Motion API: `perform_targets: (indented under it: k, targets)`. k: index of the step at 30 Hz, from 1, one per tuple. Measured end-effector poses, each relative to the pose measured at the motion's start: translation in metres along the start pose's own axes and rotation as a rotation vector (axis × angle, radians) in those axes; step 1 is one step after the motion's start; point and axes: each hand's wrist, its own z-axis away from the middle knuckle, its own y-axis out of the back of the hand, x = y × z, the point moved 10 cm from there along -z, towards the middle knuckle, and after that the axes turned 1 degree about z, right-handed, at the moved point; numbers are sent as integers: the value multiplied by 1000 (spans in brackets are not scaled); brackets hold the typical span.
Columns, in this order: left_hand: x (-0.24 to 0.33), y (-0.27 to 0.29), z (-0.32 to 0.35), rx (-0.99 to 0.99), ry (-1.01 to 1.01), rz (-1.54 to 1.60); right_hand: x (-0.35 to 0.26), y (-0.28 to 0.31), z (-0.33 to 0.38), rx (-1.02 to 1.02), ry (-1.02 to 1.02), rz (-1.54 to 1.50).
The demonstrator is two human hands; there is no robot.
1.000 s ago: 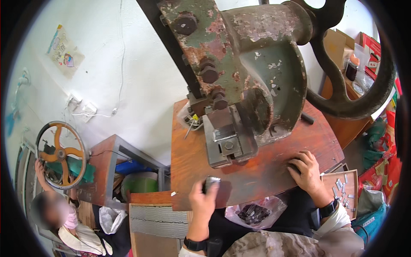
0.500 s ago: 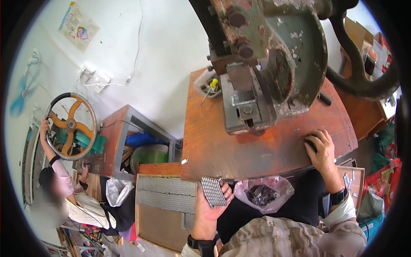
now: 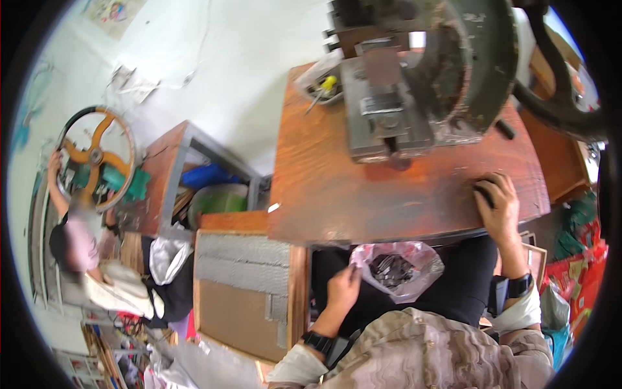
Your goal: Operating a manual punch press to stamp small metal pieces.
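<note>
My left hand [image 3: 342, 289] hangs above my lap at the left side of a clear plastic bag [image 3: 424, 275]. Its fingers are curled. Something dark shows at the fingertips, too blurred to name. Inside the bag lie many small dark metal pieces [image 3: 392, 269]. My right hand [image 3: 500, 204] rests on the right part of the wooden table [image 3: 324, 201], fingers bent over a small dark shape that I cannot make out. Ahead stands a heavy green hand press [image 3: 489, 71], with a small metal plate [image 3: 381, 104] on its bed.
Left of my legs is a wooden tray [image 3: 243, 305] partly covered with rows of small metal pieces. A tub [image 3: 337, 97] holds a yellow-handled screwdriver [image 3: 328, 84]. A dark bar [image 3: 505, 129] lies right of the press. Far left, another person grips a handwheel [image 3: 96, 155].
The gridded metal block is no longer visible in my left hand, which has moved right, toward the bag. My view has tilted down. My right hand stays on the table.
</note>
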Motion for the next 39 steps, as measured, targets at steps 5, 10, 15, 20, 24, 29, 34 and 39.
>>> perform_targets:
  k: [5, 10, 15, 20, 24, 29, 34, 39]
  targets:
    - [-52, 183, 85, 690, 0, -604, 0, -5, 0, -25, 2, -6]
    - [-118, 177, 103, 224, 356, -754, 2, -9, 1, -47, -11, 18]
    - [-118, 196, 108, 298, 439, -233, 3, -10, 2, -54, -28, 0]
    - [-123, 198, 89, 152, 449, -122, 3, -10, 2, -56, -32, -13]
    - [-128, 199, 88, 208, 428, 21, 4, -11, 3, -58, -25, -12]
    - [-131, 199, 89, 199, 441, 39, 3, -11, 3, -56, -8, -7]
    - [-121, 194, 90, 221, 470, 183, 4, -10, 3, -47, -27, -11]
    - [-106, 196, 84, 121, 373, -400, 4, -9, 4, -47, -27, -11]
